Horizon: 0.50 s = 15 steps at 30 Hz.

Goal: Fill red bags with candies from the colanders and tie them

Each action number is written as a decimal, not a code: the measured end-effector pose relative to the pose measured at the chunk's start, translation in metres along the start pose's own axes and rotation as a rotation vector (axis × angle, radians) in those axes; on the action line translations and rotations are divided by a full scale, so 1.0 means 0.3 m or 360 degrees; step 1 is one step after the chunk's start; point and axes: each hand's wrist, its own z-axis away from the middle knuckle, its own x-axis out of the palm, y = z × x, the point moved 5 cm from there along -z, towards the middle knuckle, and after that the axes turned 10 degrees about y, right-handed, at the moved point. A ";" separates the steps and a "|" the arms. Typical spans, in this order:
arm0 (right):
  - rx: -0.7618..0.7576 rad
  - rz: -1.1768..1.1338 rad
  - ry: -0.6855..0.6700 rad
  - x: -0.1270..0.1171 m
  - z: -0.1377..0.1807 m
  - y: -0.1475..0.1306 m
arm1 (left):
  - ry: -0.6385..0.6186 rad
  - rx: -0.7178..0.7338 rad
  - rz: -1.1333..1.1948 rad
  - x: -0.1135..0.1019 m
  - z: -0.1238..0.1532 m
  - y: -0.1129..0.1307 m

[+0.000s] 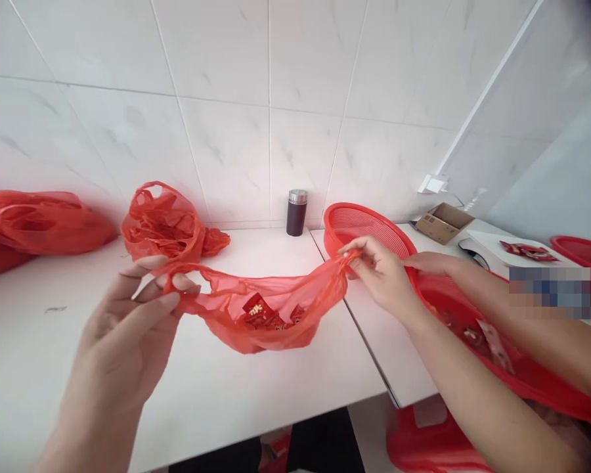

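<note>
A thin red plastic bag (pixel 276 338) hangs stretched between my two hands above the white table, its mouth turned up. Several small shiny red packets (pixel 259 309) lie in its bottom, some printed with pale marks. The fingers of my left hand (pixel 132 322) pinch the bag's left handle. At the opposite end, my right hand (pixel 377 272) grips the gathered right handle between thumb and fingers. Just behind my right wrist, another person's hand (pixel 431 263) reaches over a red basket (pixel 536 387) that holds some small packets.
Bunched red bags (pixel 162 226) and a larger red bag heap (pixel 44 223) lie along the wall at left. A dark tumbler (pixel 296 213) stands near an upright-tilted red basket (pixel 332 230). A cardboard box (pixel 443 222) sits farther right. A red stool (pixel 423 440) is below the table edge.
</note>
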 end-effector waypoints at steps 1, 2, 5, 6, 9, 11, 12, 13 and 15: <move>0.0048 -0.0129 0.0009 -0.002 -0.025 -0.013 | -0.0038 -0.0002 -0.0017 0.020 0.001 0.036; 0.0092 -0.0211 -0.0007 0.003 -0.048 -0.020 | -0.0074 -0.0010 -0.0059 0.036 -0.003 0.062; 0.0168 -0.0430 0.0092 0.012 -0.115 -0.023 | -0.0141 0.0170 -0.0189 0.071 -0.036 0.125; 0.0179 -0.0509 0.0149 0.014 -0.134 -0.023 | -0.0146 0.0282 -0.0217 0.077 -0.051 0.143; 0.0239 -0.0577 0.0025 0.042 -0.174 -0.030 | -0.0190 0.0291 -0.0392 0.085 -0.104 0.152; 0.0278 -0.0583 -0.0036 0.052 -0.190 -0.035 | -0.0263 0.0154 -0.0609 0.081 -0.129 0.135; 0.0289 -0.0618 -0.0014 0.050 -0.195 -0.037 | -0.0296 0.0143 -0.0730 0.075 -0.137 0.128; 0.0302 -0.0662 0.0001 0.049 -0.199 -0.037 | -0.0324 0.0168 -0.0843 0.066 -0.143 0.123; 0.0341 -0.0731 -0.0117 0.060 -0.200 -0.034 | -0.0393 0.0179 -0.1023 0.041 -0.154 0.102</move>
